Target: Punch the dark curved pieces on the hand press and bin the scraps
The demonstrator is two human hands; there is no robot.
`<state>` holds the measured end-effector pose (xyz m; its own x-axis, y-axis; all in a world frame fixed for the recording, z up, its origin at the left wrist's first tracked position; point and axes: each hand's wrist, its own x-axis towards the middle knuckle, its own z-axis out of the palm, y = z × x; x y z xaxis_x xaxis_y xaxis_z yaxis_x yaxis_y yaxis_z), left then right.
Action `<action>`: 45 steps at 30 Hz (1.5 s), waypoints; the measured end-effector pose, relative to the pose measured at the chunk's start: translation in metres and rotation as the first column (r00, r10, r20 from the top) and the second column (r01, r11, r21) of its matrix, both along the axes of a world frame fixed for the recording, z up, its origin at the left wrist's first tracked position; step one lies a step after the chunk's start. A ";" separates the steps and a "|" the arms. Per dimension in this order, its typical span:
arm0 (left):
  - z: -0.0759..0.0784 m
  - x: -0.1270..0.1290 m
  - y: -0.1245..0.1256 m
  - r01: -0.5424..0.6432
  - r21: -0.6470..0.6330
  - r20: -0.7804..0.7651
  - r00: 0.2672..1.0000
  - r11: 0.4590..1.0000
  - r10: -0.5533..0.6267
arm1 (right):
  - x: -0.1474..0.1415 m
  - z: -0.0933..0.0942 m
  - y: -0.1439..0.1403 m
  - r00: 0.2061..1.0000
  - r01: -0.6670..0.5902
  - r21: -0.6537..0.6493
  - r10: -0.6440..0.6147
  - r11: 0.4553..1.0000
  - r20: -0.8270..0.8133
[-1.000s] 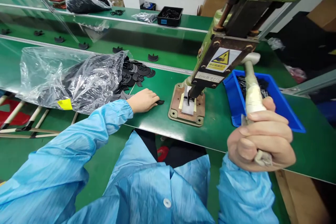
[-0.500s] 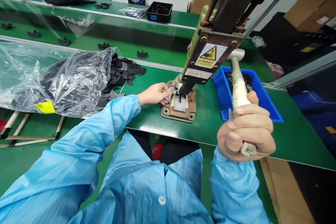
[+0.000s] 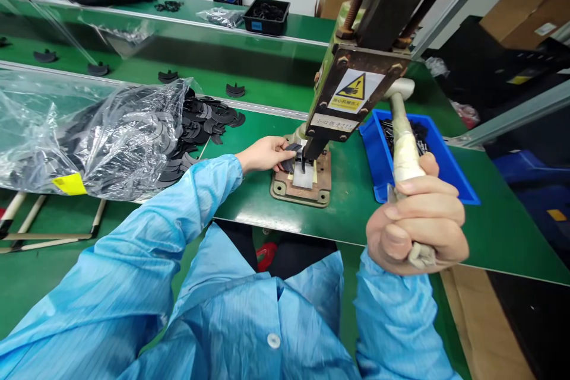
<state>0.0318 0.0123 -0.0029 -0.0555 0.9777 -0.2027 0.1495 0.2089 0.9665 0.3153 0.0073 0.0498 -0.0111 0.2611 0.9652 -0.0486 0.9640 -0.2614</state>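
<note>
**benchrat:** So what's each hand on here?

**pressfan:** The left hand (image 3: 266, 153) is pinched shut on a small flat black plastic piece (image 3: 291, 156), holding it at the left edge of the rusty brown metal base plate (image 3: 299, 187) of the green hand press (image 3: 356, 80). The piece sits right beside the dark punch tip (image 3: 308, 154), over the pale pad on the plate. Can't tell whether it actually touches the punch.

**benchrat:** And the right?

**pressfan:** The right hand (image 3: 418, 222) has its grip wrapped tight round the white taped lever handle (image 3: 403, 142) of the press, fist closed near the handle's lower end. The handle slopes up and away to the press head, the part with the yellow warning sticker (image 3: 354, 90).

**benchrat:** What's lying around?

**pressfan:** It's all on a green tabletop (image 3: 356, 219). Just right of the press, behind the handle, there's a blue plastic tray (image 3: 449, 181) with dark parts in it. To the left, well apart from the press, a big clear plastic bag (image 3: 89, 130) stuffed with the same flat black pieces, and a loose heap of them (image 3: 209, 119) spilling out of its mouth. Beyond that runs a green conveyor belt (image 3: 133, 68) with single black pieces spaced along it, and at the far side a black bin (image 3: 266, 16). Both arms are in light blue sleeves.
</note>
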 end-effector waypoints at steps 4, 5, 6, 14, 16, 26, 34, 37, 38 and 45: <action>0.002 0.001 0.003 0.020 0.019 -0.028 0.999 1.000 -0.019 | 0.000 0.000 0.000 1.000 0.005 -0.005 -0.005 1.000 0.001; 0.002 0.000 0.004 0.018 0.028 -0.029 0.999 0.999 -0.018 | 0.000 0.000 0.001 1.000 0.006 -0.005 -0.006 1.000 0.004; 0.000 0.000 0.006 0.014 0.039 -0.027 1.000 0.999 -0.013 | 0.000 -0.001 0.001 1.000 0.009 -0.004 -0.009 1.000 0.008; -0.010 -0.007 0.017 0.052 0.060 -0.007 0.999 0.997 -0.052 | 0.000 0.001 -0.002 1.000 0.018 -0.001 -0.018 1.000 0.016; -0.007 -0.008 0.019 0.083 0.022 -0.001 0.997 0.996 -0.083 | 0.000 0.003 -0.003 1.000 0.019 -0.011 -0.019 1.000 0.017; 0.001 -0.010 0.027 0.112 -0.182 -0.021 0.993 0.977 -0.118 | -0.007 0.003 -0.005 0.995 0.085 -0.008 -0.085 0.996 -0.049; 0.010 -0.003 0.028 0.061 -0.301 0.009 0.998 0.952 -0.061 | -0.007 0.002 -0.005 0.996 0.047 -0.003 -0.047 0.999 -0.073; 0.012 -0.001 0.024 0.065 -0.361 0.076 0.996 0.930 -0.040 | -0.009 0.001 -0.006 0.997 0.060 -0.019 -0.060 0.998 -0.055; 0.012 0.000 0.023 0.062 -0.370 0.093 0.995 0.927 -0.029 | -0.011 0.002 -0.006 0.995 0.065 -0.018 -0.066 0.998 -0.074; 0.002 0.007 0.013 -0.025 -0.320 0.127 0.990 0.947 0.069 | -0.026 0.059 0.013 0.972 -0.017 0.067 0.033 0.998 -0.233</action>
<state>0.0391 0.0252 -0.0006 -0.0507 0.8585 -0.5103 0.0055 0.5112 0.8594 0.2896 0.0208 0.1093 0.2113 0.2013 0.9565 -0.1255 0.9761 -0.1777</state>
